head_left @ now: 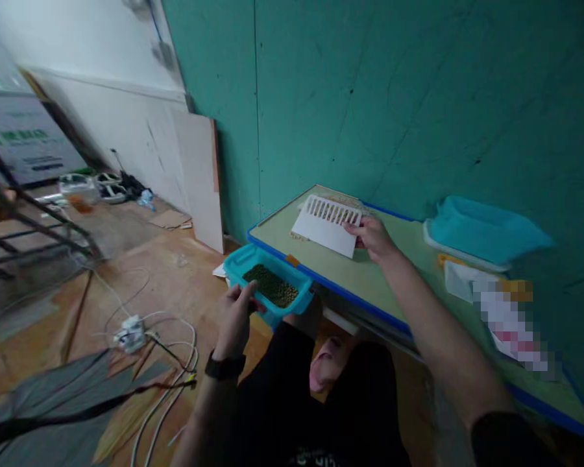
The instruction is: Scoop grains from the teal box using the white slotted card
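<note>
My right hand (pixel 372 237) is closed on the right end of a white slotted plastic plate (pixel 324 231), fingers near its slots. The plate is tilted over the tabletop, with small pale grains (pixel 299 236) scattered beside and behind it. Below the table's front edge is a turquoise plastic bin (pixel 234 261) holding a dark green heap of small grains (pixel 267 284) and some tan ones (pixel 288 297). My left hand (pixel 238 310), with a dark band on the wrist, is closed at the bin's near rim, thumb above it; some of its fingers are hidden.
The pale tabletop (pixel 387 285) has a blue edge and meets a green wall (pixel 370 97). To the right lie another turquoise bin (pixel 486 230) and a pale packet (pixel 460 280). White cables (pixel 192 331) and a power strip (pixel 131 333) lie on the floor at left.
</note>
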Motion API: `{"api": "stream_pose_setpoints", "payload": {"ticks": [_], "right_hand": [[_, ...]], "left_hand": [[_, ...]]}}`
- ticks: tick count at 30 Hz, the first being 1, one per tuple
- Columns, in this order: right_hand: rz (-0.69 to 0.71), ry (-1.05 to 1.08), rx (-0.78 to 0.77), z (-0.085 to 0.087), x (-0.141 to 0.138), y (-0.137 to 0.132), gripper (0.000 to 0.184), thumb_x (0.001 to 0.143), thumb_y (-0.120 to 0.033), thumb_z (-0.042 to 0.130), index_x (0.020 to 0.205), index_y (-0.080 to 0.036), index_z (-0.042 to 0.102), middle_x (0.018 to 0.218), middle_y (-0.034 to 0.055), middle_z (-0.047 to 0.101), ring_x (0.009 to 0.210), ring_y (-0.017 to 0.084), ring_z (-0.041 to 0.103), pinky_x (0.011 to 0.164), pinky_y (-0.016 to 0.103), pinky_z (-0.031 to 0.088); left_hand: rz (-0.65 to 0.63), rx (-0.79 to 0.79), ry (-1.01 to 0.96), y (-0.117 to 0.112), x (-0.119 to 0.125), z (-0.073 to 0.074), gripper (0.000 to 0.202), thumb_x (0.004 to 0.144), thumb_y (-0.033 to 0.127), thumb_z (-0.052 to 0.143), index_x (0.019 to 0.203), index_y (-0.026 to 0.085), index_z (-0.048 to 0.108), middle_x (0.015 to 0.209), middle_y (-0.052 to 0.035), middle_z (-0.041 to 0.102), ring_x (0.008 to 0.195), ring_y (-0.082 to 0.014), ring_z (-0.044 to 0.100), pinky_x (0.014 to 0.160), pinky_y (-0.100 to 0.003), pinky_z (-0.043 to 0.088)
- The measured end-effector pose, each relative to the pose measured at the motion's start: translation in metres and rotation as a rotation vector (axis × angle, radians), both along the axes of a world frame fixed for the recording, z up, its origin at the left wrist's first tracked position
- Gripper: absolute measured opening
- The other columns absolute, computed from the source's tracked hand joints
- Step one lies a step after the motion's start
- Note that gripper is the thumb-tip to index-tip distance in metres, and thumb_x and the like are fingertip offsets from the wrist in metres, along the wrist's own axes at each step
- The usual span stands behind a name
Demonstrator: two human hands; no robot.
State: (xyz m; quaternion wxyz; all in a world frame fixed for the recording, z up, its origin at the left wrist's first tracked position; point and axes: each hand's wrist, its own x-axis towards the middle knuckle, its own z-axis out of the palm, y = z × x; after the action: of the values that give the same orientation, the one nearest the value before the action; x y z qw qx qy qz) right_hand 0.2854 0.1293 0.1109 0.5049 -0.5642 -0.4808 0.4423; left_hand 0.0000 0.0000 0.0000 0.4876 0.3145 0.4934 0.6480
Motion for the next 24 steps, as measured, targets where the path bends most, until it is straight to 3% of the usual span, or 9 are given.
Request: {"api": "stream_pose_setpoints", "payload": {"ticks": [5, 15, 24], "right_hand": [[0.019, -0.018, -0.031, -0.001, 0.011, -0.008, 0.044, 0.056, -0.041, 0.089, 0.086, -0.017, 0.068, 0.073, 0.0032, 0.075, 0.064, 0.022, 0.071, 0.057, 0.033, 0.056], [-0.008, -0.005, -0.058, 0.001, 0.01, -0.021, 0.04, 0.056, -0.037, 0.09, 0.084, -0.016, 0.071, 0.076, 0.0049, 0.075, 0.065, 0.022, 0.07, 0.063, 0.037, 0.058], [0.038, 0.053, -0.066, -0.005, 0.004, -0.034, 0.049, 0.046, -0.038, 0.093, 0.083, -0.016, 0.071, 0.072, 0.0027, 0.073, 0.059, 0.019, 0.066, 0.054, 0.031, 0.054]], "left_hand": [[0.012, -0.002, -0.034, -0.001, 0.001, 0.001, 0.036, 0.071, 0.043, 0.079, 0.058, 0.02, 0.055, 0.044, 0.0043, 0.057, 0.04, -0.0129, 0.056, 0.046, -0.024, 0.044], [0.008, 0.009, -0.053, -0.003, 0.005, 0.009, 0.033, 0.07, 0.043, 0.079, 0.061, 0.019, 0.057, 0.045, 0.0024, 0.06, 0.038, -0.013, 0.055, 0.044, -0.023, 0.043], [-0.002, 0.016, -0.064, -0.005, 0.009, 0.008, 0.032, 0.072, 0.042, 0.078, 0.064, 0.019, 0.058, 0.045, 0.0018, 0.061, 0.038, -0.0141, 0.057, 0.044, -0.023, 0.044]]}}
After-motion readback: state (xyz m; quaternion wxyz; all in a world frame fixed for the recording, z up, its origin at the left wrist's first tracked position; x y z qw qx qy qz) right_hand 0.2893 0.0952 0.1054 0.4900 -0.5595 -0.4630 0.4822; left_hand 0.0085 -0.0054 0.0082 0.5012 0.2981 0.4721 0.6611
